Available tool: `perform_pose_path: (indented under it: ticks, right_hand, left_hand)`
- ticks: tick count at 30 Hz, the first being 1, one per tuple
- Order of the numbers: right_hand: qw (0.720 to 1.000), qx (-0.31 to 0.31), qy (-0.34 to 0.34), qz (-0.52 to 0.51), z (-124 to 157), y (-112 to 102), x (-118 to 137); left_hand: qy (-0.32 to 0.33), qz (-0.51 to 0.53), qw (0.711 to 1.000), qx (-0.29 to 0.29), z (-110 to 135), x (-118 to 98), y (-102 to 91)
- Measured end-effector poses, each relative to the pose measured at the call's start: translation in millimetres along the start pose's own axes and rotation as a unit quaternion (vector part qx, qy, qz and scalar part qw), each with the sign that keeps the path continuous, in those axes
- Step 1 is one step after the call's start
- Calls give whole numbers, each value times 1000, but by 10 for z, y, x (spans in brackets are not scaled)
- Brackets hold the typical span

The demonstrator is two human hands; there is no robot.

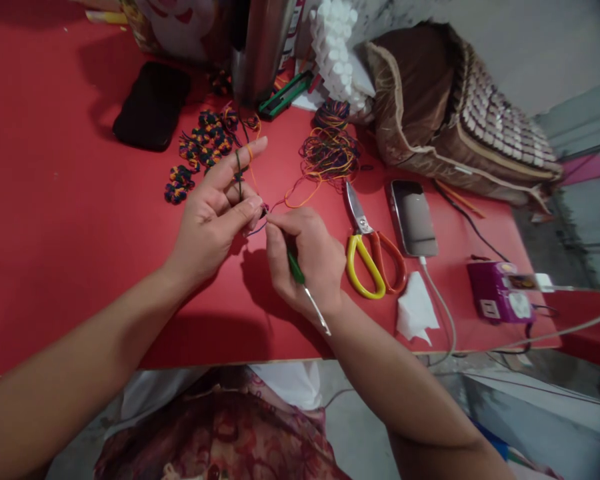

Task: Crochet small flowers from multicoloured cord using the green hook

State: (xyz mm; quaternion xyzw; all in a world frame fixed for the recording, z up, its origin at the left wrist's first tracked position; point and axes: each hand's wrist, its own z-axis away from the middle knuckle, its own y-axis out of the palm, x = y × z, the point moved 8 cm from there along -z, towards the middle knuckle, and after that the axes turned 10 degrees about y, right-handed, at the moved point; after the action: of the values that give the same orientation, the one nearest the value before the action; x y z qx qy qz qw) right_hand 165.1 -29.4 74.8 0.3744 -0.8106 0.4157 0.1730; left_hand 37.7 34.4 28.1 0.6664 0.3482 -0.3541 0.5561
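Note:
My left hand (213, 213) pinches a small dark piece of thread work (264, 211) between thumb and fingertips. Green and orange thread (239, 175) runs around its raised index finger. In my right hand (310, 260) is a double-ended crochet hook with a green grip (295, 267); one metal end sticks out toward the wrist, while the tip at the work is hidden by the fingers. A loose tangle of multicoloured thread (330, 153) lies just beyond, with strands leading to my hands. Several small thread flowers (207, 140) are heaped behind my left hand.
Scissors (363, 225) with yellow and orange handles lie right of my right hand, beside a charging phone (413, 219). A black phone (153, 107), green cutter (285, 95), metal flask (260, 53), brown bag (420, 100) and purple box (497, 291) stand around the red table (55, 233).

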Motion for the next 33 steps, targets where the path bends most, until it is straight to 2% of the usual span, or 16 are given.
perform_pose_path:
  ticks: [4, 7, 10, 14, 18, 20, 23, 27, 30, 33]
  right_hand:
    - [991, -2, 88, -101, -47, -101, -133]
    - [968, 29, 157, -193, -76, -110, -304]
    - [923, 67, 226, -304, -116, -59, -474]
    - [843, 107, 290, -439, -185, 42, -598]
    - [779, 165, 331, -507, -189, 180, -602]
    - [759, 180, 341, -525, -162, 240, -568]
    - [750, 153, 335, -550, -133, 279, -507]
    - [756, 90, 350, -546, -87, 308, -505]
    - [779, 66, 355, -512, -68, 319, -508]
    - [823, 39, 331, -460, -60, 275, -475]
  left_hand:
    - [21, -37, 999, 9, -47, -32, -19]
    - [-4, -28, 1000, 2, -58, -18, -23]
    - [-37, 1, 999, 0, -60, 0, -6]
    - [-89, 57, 994, 15, -45, 35, 41]
    - [-137, 110, 984, 41, 5, 93, 106]
    - [-146, 136, 978, 52, 27, 120, 139]
    - [-150, 159, 975, 47, 45, 163, 149]
    - [-133, 152, 979, 15, 34, 178, 102]
    - [-111, 140, 984, 0, 22, 158, 72]
    - [-92, 139, 986, -4, 24, 144, 79]
